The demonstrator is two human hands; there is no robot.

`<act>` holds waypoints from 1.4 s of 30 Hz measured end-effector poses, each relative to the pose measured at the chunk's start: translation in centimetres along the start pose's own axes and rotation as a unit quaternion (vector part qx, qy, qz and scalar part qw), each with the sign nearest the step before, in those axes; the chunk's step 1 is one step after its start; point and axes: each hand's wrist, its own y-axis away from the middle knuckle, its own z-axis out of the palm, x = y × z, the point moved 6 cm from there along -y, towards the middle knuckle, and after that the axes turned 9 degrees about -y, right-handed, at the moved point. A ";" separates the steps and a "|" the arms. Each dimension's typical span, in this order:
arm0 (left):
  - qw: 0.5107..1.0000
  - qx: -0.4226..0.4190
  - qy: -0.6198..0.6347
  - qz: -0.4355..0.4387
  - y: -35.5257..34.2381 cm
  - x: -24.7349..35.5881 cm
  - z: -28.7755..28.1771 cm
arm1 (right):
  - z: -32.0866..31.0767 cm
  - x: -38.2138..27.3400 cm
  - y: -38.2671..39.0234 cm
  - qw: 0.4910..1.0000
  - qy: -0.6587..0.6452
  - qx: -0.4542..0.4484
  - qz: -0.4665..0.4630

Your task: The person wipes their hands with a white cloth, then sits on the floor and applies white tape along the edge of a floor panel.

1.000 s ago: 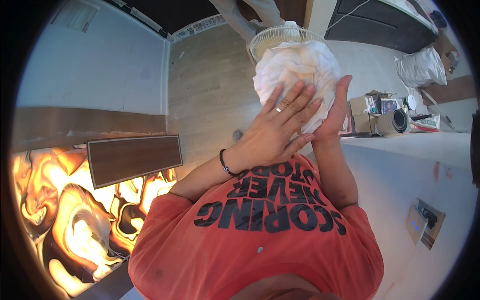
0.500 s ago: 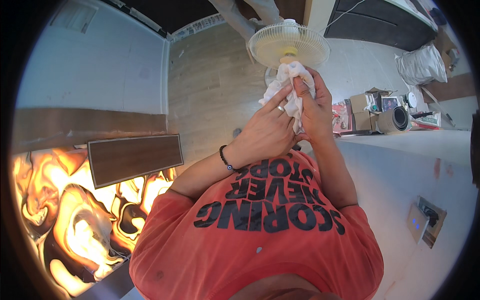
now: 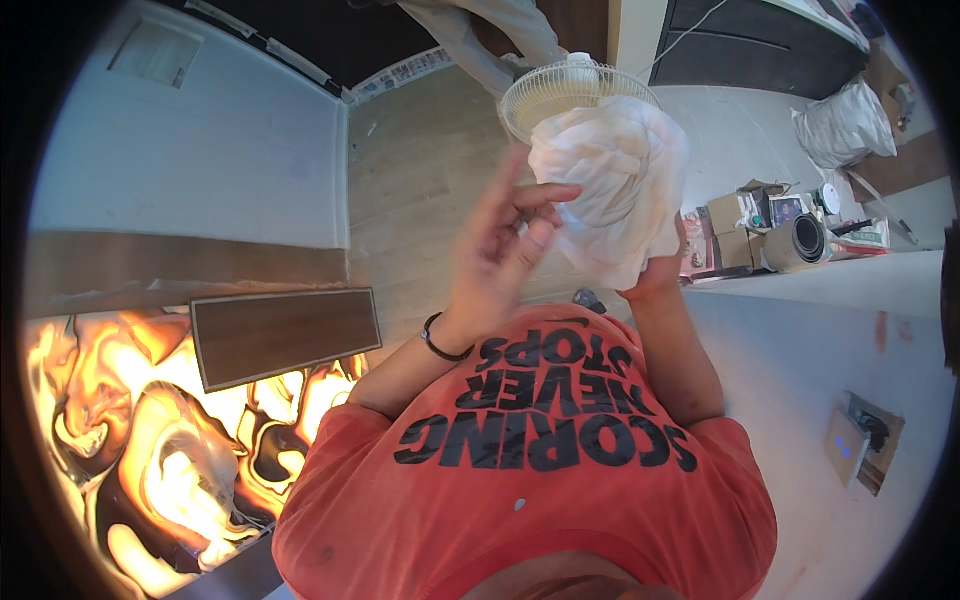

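Observation:
In front of me a rumpled white cloth (image 3: 622, 170) is spread out. My right hand (image 3: 662, 265) is beneath it, gripping it, with most fingers hidden behind the fabric. My left hand (image 3: 512, 235), blurred and wearing a dark bead bracelet, is raised at the cloth's left side with fingers apart and partly bent; one fingertip overlaps the cloth, and whether it touches I cannot tell.
A standing fan (image 3: 530, 95) is beyond the cloth, beside another person's legs (image 3: 470, 40). Boxes and rolls (image 3: 795, 245) sit on a ledge at right, below a white bag (image 3: 840, 130). At left are a brown panel (image 3: 285, 335) and a lit marbled surface (image 3: 170, 460).
A second ago the cloth lay open under my left hand, then was bunched between both hands. Now it is spread again, and my left hand has lifted away leftward.

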 end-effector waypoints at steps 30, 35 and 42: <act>0.831 -0.002 0.469 -0.300 0.7 -2.3 0.5 | 6.8 2.5 0.0 0.868 0.367 -0.320 -0.099; 0.854 -0.001 0.402 -0.331 0.7 -2.4 0.6 | 8.2 2.3 0.9 0.772 0.519 -0.301 -0.210; 0.823 -0.092 0.530 -0.185 0.3 -1.7 0.9 | 5.2 3.3 0.7 0.976 0.046 -0.194 0.085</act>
